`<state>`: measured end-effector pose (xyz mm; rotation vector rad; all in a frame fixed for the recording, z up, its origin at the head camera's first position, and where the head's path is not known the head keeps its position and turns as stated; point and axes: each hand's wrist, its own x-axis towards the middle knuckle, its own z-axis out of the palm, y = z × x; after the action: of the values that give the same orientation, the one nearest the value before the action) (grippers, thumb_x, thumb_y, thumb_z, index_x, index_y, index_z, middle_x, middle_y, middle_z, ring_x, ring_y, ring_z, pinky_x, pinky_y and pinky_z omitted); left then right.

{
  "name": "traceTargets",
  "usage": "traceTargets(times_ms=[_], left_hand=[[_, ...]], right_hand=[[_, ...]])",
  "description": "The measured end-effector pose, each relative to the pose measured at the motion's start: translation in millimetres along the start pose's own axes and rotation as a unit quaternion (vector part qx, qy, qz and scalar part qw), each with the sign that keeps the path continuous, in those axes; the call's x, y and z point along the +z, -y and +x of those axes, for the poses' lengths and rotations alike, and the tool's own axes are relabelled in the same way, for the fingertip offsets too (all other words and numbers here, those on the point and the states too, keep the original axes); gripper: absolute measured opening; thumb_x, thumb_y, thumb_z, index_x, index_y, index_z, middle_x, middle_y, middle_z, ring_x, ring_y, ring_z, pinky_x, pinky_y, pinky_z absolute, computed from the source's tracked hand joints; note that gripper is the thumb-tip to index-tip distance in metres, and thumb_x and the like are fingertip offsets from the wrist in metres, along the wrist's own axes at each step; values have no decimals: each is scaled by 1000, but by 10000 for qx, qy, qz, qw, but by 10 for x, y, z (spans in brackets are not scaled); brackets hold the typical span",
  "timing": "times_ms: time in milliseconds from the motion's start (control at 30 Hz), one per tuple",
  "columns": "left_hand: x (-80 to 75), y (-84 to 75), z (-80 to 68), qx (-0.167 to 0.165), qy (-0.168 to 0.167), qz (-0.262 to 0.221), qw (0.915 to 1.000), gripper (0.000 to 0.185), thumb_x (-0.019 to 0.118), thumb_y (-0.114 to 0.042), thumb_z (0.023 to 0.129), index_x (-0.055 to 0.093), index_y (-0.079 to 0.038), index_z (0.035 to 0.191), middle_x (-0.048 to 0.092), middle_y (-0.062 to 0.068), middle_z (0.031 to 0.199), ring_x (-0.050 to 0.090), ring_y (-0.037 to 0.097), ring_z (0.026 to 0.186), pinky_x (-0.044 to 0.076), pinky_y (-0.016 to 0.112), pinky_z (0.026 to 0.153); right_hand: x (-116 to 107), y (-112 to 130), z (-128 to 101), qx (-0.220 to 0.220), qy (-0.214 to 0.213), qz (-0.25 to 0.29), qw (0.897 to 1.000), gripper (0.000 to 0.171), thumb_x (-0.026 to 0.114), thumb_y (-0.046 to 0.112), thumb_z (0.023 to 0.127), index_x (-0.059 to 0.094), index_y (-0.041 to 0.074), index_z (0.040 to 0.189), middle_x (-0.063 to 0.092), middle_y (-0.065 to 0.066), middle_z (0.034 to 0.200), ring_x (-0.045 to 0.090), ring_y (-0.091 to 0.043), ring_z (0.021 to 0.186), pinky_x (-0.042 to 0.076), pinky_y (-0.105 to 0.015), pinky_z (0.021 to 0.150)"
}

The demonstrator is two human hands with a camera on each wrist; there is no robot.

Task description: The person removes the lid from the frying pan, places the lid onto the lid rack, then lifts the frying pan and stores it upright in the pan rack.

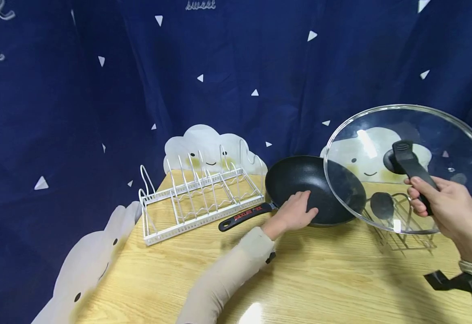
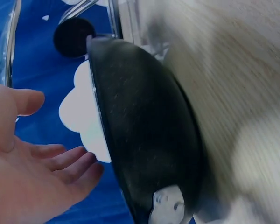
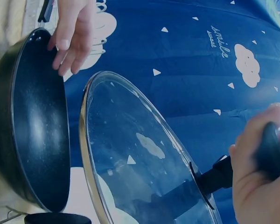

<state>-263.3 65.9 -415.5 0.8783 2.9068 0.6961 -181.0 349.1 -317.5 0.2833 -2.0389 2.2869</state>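
A glass lid (image 1: 406, 166) is held tilted above the bench (image 1: 301, 283) by the right hand (image 1: 442, 207), whose fingers are curled round the lid's black handle (image 1: 412, 168). The lid's lower edge is seen over the right rim of a black pan (image 1: 313, 189), which rests on the bench. The left hand (image 1: 297, 213) is laid on the pan's near rim with fingers relaxed and extended, gripping nothing; the pan's handle (image 1: 246, 216) points leftward beside that wrist. A white wire rack (image 1: 199, 193) stands left of the pan. A second wire rack (image 1: 402, 225), with a black ladle (image 1: 382, 204), is seen through the lid. A blue curtain (image 1: 98, 90) forms the backdrop.
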Motion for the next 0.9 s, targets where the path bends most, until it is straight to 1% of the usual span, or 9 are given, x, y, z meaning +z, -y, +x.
traceTargets(times_ms=[67, 200, 267, 400, 467, 500, 633, 767, 900], left_hand=[[43, -23, 33, 46, -69, -14, 10000, 58, 45, -37, 98, 33, -5, 145, 42, 7, 142, 41, 17, 129, 34, 27, 103], [126, -78, 112, 75, -145, -22, 9999, 58, 45, -38, 98, 32, -7, 146, 41, 5, 142, 39, 16, 129, 34, 26, 104], [171, -116, 159, 69, -139, -27, 9999, 58, 44, -39, 98, 32, -8, 146, 41, 3, 143, 39, 14, 130, 33, 25, 104], [258, -222, 255, 95, -134, -99, 9998, 58, 45, -40, 98, 32, -11, 146, 41, 0, 143, 39, 12, 129, 33, 24, 103], [301, -299, 304, 120, -130, -119, 9998, 58, 46, -41, 98, 32, -12, 146, 41, -2, 143, 39, 11, 129, 34, 23, 102], [320, -335, 327, 134, -128, -109, 9998, 58, 46, -41, 97, 33, -12, 146, 41, -2, 143, 39, 10, 129, 34, 22, 102], [389, -448, 404, 129, -73, -75, 9999, 60, 47, -43, 97, 32, -13, 147, 40, -4, 143, 39, 8, 128, 34, 21, 101], [447, -524, 469, 134, -81, -89, 9998, 62, 47, -46, 96, 32, -14, 147, 39, -4, 144, 39, 8, 128, 34, 20, 101], [501, -582, 533, 198, -126, -92, 9997, 65, 47, -50, 95, 30, -15, 148, 37, -5, 145, 37, 7, 130, 33, 19, 101]], right_hand=[[-22, -19, -28, -46, -96, -279, 9996, 21, 48, 22, 98, 48, 2, 105, 49, -1, 69, 43, -11, 46, 32, -28, 39], [-51, -51, -75, -87, -345, -1097, 9933, 30, 46, 30, 98, 42, 2, 108, 46, -1, 70, 39, -13, 47, 29, -32, 40], [-63, -74, -93, -154, -434, -1148, 9923, 28, 46, 30, 98, 44, 5, 108, 46, 0, 70, 39, -13, 47, 30, -32, 40], [-84, -142, -148, -461, -568, -697, 9949, 16, 46, 24, 99, 50, 9, 105, 47, -1, 69, 40, -12, 47, 30, -30, 37], [-109, -171, -181, -721, -514, -300, 9956, 13, 45, 17, 100, 54, 8, 102, 48, -1, 68, 42, -11, 47, 29, -28, 36], [-119, -185, -195, -849, -478, -73, 9952, 13, 44, 14, 100, 55, 7, 101, 49, -2, 67, 42, -10, 47, 29, -27, 35], [-155, -204, -217, -1242, -400, 408, 9906, 18, 42, 5, 100, 59, 4, 95, 52, -3, 66, 47, -8, 45, 31, -22, 34], [-193, -186, -215, -1368, -562, 608, 9871, 19, 43, 3, 99, 60, 2, 92, 53, -3, 64, 49, -7, 43, 34, -20, 33], [-228, -183, -222, -1484, -571, 604, 9854, 20, 41, 1, 100, 59, 2, 92, 54, -2, 63, 48, -6, 42, 31, -20, 31]])
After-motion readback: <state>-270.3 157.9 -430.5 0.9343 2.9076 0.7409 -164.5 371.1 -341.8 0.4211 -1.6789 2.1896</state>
